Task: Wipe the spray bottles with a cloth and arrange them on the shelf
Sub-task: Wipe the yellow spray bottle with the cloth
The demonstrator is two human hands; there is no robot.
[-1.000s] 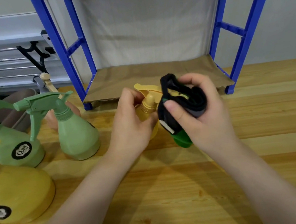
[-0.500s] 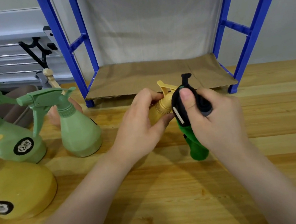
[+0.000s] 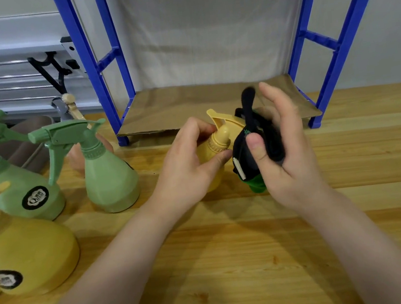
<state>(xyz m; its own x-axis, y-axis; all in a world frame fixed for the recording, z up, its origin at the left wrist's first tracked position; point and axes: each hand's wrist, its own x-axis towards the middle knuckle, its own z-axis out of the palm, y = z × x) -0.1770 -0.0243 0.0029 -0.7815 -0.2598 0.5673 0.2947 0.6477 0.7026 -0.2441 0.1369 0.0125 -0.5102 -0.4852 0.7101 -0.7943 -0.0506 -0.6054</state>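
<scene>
Left hand [image 3: 186,169] grips the small yellow spray bottle [image 3: 215,147] round its neck and shoulder, thumb and fingers curled on it, holding it tilted just above the wooden surface [image 3: 259,259].

Right hand [image 3: 283,151] holds the dark cloth [image 3: 257,144], thumb pinning it against the palm. The fingers, closed over the wad half a second ago, now stand straighter and fanned. The cloth has ridden back up against the trigger head; its green end shows less below the hand than before.

Reading: the wipe is mid-stroke, working the nozzle and neck. Whether the cloth touches the nozzle is hard to say; motion blur there.

Shelf [image 3: 213,104] behind the hands, brown-lined, carries no bottle. Two green bottles [image 3: 111,179] and a large yellow bottle [image 3: 30,258] wait at left. Task looks early.
</scene>
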